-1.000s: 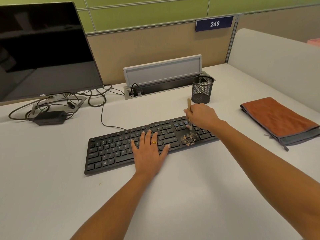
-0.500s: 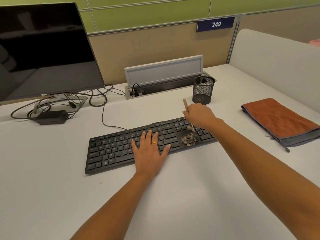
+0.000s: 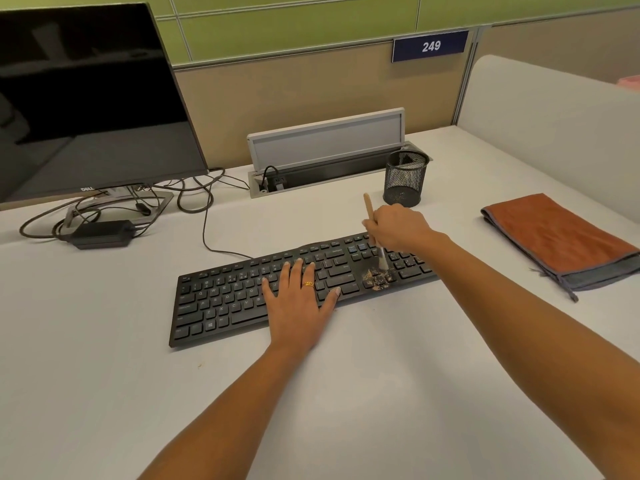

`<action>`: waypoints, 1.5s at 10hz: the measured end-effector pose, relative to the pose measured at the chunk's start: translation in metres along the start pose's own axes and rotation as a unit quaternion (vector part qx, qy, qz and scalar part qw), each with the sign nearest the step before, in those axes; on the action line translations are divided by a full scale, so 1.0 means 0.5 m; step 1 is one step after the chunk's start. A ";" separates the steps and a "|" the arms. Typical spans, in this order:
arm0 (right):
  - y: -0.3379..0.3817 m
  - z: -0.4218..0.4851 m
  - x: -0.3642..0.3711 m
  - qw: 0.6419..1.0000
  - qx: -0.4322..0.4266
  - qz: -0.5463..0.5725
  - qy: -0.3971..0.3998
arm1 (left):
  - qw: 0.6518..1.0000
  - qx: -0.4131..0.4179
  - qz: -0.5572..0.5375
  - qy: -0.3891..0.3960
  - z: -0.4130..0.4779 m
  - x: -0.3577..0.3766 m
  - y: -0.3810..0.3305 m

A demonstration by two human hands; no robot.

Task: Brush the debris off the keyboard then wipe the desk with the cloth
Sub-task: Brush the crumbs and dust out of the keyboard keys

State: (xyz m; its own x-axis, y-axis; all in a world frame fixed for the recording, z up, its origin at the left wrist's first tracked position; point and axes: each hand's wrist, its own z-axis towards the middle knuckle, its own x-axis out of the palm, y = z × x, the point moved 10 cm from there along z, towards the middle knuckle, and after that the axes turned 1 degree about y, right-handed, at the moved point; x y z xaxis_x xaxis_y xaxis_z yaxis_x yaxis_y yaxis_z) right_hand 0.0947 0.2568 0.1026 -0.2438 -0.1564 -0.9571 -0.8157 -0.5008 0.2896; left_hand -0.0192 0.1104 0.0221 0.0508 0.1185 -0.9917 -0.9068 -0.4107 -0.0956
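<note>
Your left hand (image 3: 298, 299) lies flat and open on the black flat keyboard (image 3: 242, 299); your right hand (image 3: 398, 230) grips the thin wooden-handled brush (image 3: 370, 209), bristles now down on the brown crumb debris (image 3: 375, 277), lower than half a second ago. Bare white desk (image 3: 398, 358) in front. Folded orange cloth (image 3: 554, 237) lies right, black mesh cup (image 3: 405, 178) just behind your hand.

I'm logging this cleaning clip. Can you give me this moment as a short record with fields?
left hand: flat on keyboard, steadying it
right hand: gripping brush, bristles on keys
debris: brown crumbs on keys right of the left hand
cloth: orange, folded, untouched on desk at right
stage: brushing; wiping not begun
</note>
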 end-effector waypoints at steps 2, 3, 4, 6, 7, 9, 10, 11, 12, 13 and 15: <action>0.004 -0.008 -0.017 0.999 -0.014 0.017 -0.046 | 1.000 0.001 -0.002 -0.001 0.001 -0.001 0.000; -0.014 -0.014 -0.031 0.997 0.007 -0.039 -0.072 | 1.000 0.001 -0.001 0.003 -0.001 0.000 0.000; -0.014 -0.012 -0.012 0.999 -0.003 -0.027 -0.029 | 1.000 0.001 -0.006 -0.001 0.000 -0.003 0.000; -0.021 -0.012 -0.009 0.997 -0.001 0.071 -0.010 | 1.000 0.001 -0.007 -0.003 0.001 -0.002 -0.001; -0.024 -0.019 -0.013 0.999 0.011 0.009 -0.032 | 1.000 0.001 -0.004 -0.002 0.000 -0.002 -0.001; -0.027 -0.022 -0.028 0.997 0.011 0.003 -0.074 | 1.000 0.002 -0.003 -0.001 0.000 -0.002 0.000; -0.014 -0.016 0.009 0.995 -0.005 0.097 0.003 | 1.000 0.001 -0.006 -0.003 0.000 -0.002 -0.001; -0.021 -0.016 -0.008 0.999 0.009 0.042 -0.033 | 1.000 0.002 -0.003 0.000 -0.001 -0.001 -0.001; -0.030 -0.024 -0.037 0.994 0.029 -0.051 -0.093 | 1.000 0.003 0.000 0.000 -0.001 -0.001 -0.002; -0.016 -0.022 -0.034 0.996 0.003 -0.011 -0.091 | 1.000 0.002 0.000 0.003 0.001 -0.001 -0.001; -0.008 -0.012 0.000 0.998 -0.010 0.061 -0.020 | 1.000 0.001 -0.004 0.001 -0.001 -0.003 0.000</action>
State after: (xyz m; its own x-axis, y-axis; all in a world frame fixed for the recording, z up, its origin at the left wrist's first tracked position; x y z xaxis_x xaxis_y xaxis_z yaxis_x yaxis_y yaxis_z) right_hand 0.1011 0.2535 0.1016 -0.3621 -0.1836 -0.9139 -0.7683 -0.4964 0.4041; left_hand -0.0191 0.1097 0.0234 0.0591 0.1194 -0.9911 -0.9072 -0.4079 -0.1033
